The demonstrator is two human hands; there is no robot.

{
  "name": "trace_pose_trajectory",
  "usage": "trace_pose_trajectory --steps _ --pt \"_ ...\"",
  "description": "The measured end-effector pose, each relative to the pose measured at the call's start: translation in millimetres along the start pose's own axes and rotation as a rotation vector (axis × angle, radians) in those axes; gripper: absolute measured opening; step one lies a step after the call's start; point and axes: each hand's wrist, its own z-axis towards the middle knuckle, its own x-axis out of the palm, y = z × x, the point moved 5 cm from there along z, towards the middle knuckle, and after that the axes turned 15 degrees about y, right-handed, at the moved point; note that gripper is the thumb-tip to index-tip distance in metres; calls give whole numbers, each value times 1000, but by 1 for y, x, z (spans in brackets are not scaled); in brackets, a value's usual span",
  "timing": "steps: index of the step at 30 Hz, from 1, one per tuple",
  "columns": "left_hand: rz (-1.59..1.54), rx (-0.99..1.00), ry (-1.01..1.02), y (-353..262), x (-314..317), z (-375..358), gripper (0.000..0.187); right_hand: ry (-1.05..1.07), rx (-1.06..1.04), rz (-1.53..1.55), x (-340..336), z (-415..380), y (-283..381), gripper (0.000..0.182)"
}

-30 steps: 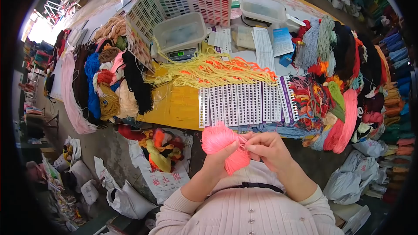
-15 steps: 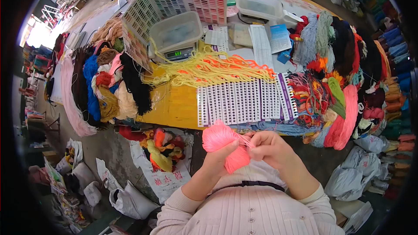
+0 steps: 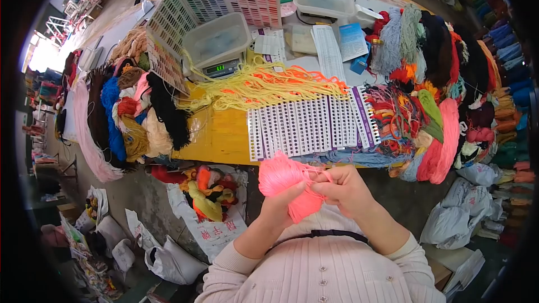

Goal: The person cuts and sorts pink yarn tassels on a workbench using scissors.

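A pink yarn skein is gripped in my left hand, its bundle bulging above and below the thumb. To its right, my right hand pinches several pink strands that run out of the skein, and a small loop shows at the fingertips. Both hands are in front of my body, just off the table's front edge. Beyond them lie punched thread cards with rows of holes. Yellow and orange yarn is spread behind the cards.
A clear plastic tub sits on a digital scale, beside a standing colour chart. Coloured skeins are heaped at left, with more yarn at right. White sacks and a yarn pile rest on the floor.
The view has shifted slightly. My right hand's fingers have turned and a wider loop of pink strands shows between them. My left hand still grips the skein.
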Motion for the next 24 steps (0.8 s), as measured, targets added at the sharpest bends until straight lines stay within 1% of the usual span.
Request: trace_pose_trajectory --steps 2,4,7,8,10,14,17,20,23,24 --pt "-33 -11 -36 0 1 1 33 62 -20 56 -6 -2 -2 9" --pt "-69 -13 -49 1 0 2 33 48 -47 60 -3 -2 1 8" --pt "-32 -14 39 3 1 5 31 48 -68 86 -4 -2 2 8" --pt "-17 -15 22 4 -1 5 30 53 -72 98 -5 -2 2 8" --pt "14 -20 -9 6 -3 6 28 33 -81 103 -6 -2 3 8" --pt "-48 -41 -48 5 0 8 27 -42 -86 107 -8 -2 6 8" --pt "-62 -48 -43 6 -1 10 28 16 -54 97 -15 -3 2 9" --pt "-55 -54 -39 9 -4 10 28 0 -74 30 -15 -2 4 9" --pt "-28 -65 -54 10 -7 10 28 9 -88 42 -14 -1 6 8" --pt "-30 -61 -61 10 -6 11 28 33 -63 90 -15 0 5 9"
